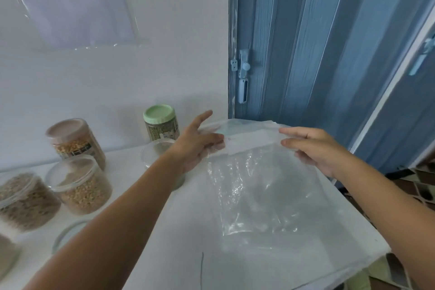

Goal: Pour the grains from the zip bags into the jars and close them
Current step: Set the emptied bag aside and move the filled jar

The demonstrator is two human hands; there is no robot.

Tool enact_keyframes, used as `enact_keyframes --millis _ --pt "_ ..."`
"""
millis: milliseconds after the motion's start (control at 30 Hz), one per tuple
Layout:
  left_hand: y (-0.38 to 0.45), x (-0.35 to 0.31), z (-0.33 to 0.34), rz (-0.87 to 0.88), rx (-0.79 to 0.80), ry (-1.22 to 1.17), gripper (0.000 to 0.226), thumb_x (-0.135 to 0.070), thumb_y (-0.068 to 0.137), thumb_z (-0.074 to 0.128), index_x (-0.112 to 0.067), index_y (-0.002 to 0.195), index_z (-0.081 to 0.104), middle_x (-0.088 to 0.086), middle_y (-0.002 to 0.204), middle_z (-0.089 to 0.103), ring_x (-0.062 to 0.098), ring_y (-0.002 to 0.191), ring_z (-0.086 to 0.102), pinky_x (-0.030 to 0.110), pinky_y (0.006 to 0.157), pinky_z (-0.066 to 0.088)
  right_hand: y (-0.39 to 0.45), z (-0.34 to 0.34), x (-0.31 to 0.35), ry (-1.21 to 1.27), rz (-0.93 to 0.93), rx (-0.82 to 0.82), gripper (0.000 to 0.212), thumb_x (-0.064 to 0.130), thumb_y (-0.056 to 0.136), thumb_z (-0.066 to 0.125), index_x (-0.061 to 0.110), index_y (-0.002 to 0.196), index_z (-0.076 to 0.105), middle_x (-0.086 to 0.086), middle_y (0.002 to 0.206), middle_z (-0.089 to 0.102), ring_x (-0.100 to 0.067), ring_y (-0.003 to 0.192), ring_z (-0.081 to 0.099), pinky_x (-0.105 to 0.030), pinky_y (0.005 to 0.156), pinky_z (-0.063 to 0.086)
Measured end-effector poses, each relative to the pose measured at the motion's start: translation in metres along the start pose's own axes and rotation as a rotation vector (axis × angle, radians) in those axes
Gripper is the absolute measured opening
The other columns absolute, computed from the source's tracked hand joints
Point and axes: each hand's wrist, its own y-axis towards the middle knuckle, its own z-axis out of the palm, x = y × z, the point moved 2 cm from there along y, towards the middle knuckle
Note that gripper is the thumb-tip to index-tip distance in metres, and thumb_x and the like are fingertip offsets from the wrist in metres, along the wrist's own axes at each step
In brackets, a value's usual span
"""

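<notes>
Zip bag: clear, apparently empty, held above table centre. Left hand pinches its top at 10 o'clock; right hand pinches at 2 o'clock. Jars at 9 o'clock.

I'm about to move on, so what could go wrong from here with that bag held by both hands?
1. The zip bag looks empty and limp; held by left hand and right hand at its top, it could sweep the nearby clear jar.
2. The left forearm crosses beside the lidless-looking grain jar; a knock might spill it.
</notes>
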Motion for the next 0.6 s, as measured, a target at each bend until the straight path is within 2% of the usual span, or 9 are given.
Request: enact_keyframes --millis 133,200,267,367,433,533,600 --pt "0.001 0.028 0.012 -0.054 -0.062 -0.008 0.078 0.019 0.091 0.062 -0.029 0.151 0.048 0.021 0.136 0.059 0.021 0.085 0.076 0.032 0.079 0.064 0.019 -0.021 -0.020 -0.043 0.051 0.122 0.034 0.023 0.088 0.082 0.038 0.118 0.075 0.017 0.116 0.072 -0.009 0.071 0.060 -0.022 0.075 0.050" --pt "0.003 0.044 0.013 -0.101 -0.118 0.005 0.078 0.019 0.090 0.063 -0.029 0.150 0.049 0.023 0.136 0.059 0.025 0.089 0.075 0.032 0.078 0.064 0.025 -0.027 -0.038 -0.111 0.082 0.200 0.037 0.026 0.089 0.082 0.039 0.123 0.073 0.019 0.121 0.070 -0.005 0.072 0.063 -0.019 0.072 0.051" --pt "0.005 0.059 0.016 -0.143 -0.170 0.030 0.078 0.019 0.089 0.065 -0.031 0.148 0.049 0.023 0.130 0.062 0.029 0.093 0.075 0.032 0.077 0.063 0.033 -0.032 -0.053 -0.174 0.079 0.237 0.041 0.029 0.090 0.081 0.041 0.127 0.070 0.017 0.126 0.067 -0.001 0.065 0.064 -0.017 0.068 0.052" --pt "0.005 0.074 0.021 -0.188 -0.187 0.218 0.081 0.019 0.085 0.071 -0.032 0.146 0.052 0.024 0.121 0.067 0.032 0.097 0.076 0.037 0.087 0.063 0.041 -0.036 -0.063 -0.291 0.064 0.274 0.047 0.029 0.091 0.078 0.043 0.134 0.065 0.014 0.137 0.059 -0.007 0.069 0.066 -0.019 0.072 0.056" --pt "0.005 0.081 0.023 -0.225 -0.188 0.322 0.086 0.019 0.081 0.075 -0.029 0.149 0.052 0.025 0.117 0.070 0.033 0.103 0.075 0.041 0.093 0.062 0.043 -0.038 -0.066 -0.360 0.054 0.347 0.054 0.028 0.092 0.077 0.044 0.140 0.060 0.011 0.141 0.055 -0.008 0.066 0.066 -0.019 0.067 0.054" --pt "0.004 0.082 0.022 -0.278 -0.196 0.364 0.089 0.018 0.082 0.074 -0.031 0.151 0.048 0.024 0.115 0.071 0.033 0.097 0.077 0.034 0.085 0.063 0.042 -0.039 -0.066 -0.472 0.034 0.450 0.063 0.026 0.091 0.077 0.048 0.145 0.054 0.004 0.136 0.062 -0.009 0.064 0.065 -0.020 0.061 0.050" --pt "0.005 0.077 0.021 -0.294 -0.185 0.410 0.091 0.017 0.084 0.073 -0.035 0.153 0.044 0.020 0.108 0.074 0.033 0.095 0.078 0.032 0.082 0.064 0.042 -0.040 -0.065 -0.532 0.035 0.484 0.066 0.030 0.089 0.079 0.054 0.145 0.052 -0.002 0.135 0.066 -0.008 0.064 0.065 -0.021 0.063 0.053"
